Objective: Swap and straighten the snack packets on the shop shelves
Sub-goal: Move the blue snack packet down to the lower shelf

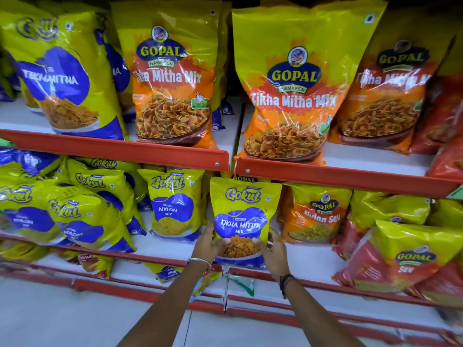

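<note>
A small yellow and blue Gokul Tikha Mitha Mix packet [244, 211] stands upright at the middle of the second shelf [310, 261]. My left hand [209, 242] grips its lower left edge and my right hand [271, 249] grips its lower right edge. To its left stands a Gokul Nylon Sev packet [174, 204]; to its right an orange Gopal Nylon Sev packet [315, 214]. Behind it the top of a Gopal packet [246, 178] peeks out. On the upper shelf stand large Gopal Tikha Mitha Mix bags [288, 91] [172, 76] and a large Gokul Tikha Mitha bag [62, 73].
Red shelf rails [120, 149] front each level. Slumped Gokul packets [75, 211] crowd the second shelf's left; yellow and red Gopal Sev packets [406, 259] lean at the right. A lower shelf [130, 271] holds more packets. Pale floor [75, 321] lies below.
</note>
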Action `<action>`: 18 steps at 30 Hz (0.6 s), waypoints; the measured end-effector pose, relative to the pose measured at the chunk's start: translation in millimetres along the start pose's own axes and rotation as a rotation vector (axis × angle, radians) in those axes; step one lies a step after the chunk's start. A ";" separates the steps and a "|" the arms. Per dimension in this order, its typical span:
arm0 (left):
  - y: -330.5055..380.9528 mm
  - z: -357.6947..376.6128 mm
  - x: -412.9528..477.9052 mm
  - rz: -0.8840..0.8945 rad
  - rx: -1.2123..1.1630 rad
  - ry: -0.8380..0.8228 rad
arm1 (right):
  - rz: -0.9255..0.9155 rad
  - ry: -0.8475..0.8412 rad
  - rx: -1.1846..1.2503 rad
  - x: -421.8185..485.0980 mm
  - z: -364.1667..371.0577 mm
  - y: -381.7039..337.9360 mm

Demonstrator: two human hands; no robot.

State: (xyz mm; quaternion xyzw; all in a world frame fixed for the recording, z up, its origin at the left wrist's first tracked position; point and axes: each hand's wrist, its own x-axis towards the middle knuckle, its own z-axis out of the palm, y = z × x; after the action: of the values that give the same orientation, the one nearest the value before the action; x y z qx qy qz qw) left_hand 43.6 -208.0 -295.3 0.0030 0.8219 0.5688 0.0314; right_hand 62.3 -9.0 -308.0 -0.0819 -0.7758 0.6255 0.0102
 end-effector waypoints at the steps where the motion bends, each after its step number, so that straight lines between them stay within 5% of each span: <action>1: 0.3 0.0 3.0 -0.007 0.009 0.000 | 0.000 -0.002 -0.017 2.2 1.4 2.4; 9: 11.5 -10.3 10.2 0.059 0.034 -0.025 | 0.018 0.147 -0.267 -0.6 13.0 -10.5; 13: 41.3 -43.8 -6.4 0.282 0.061 0.156 | -0.291 0.221 -0.342 -19.8 26.5 -70.4; 18: 114.0 -106.7 5.4 0.792 0.208 0.305 | -0.673 0.260 -0.193 -19.6 50.1 -181.6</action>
State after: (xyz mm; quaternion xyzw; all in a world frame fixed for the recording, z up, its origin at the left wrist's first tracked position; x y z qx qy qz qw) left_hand 28.8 -267.2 -151.6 0.2371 0.8053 0.4451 -0.3116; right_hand 54.9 -97.3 -140.6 0.0981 -0.8070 0.4955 0.3060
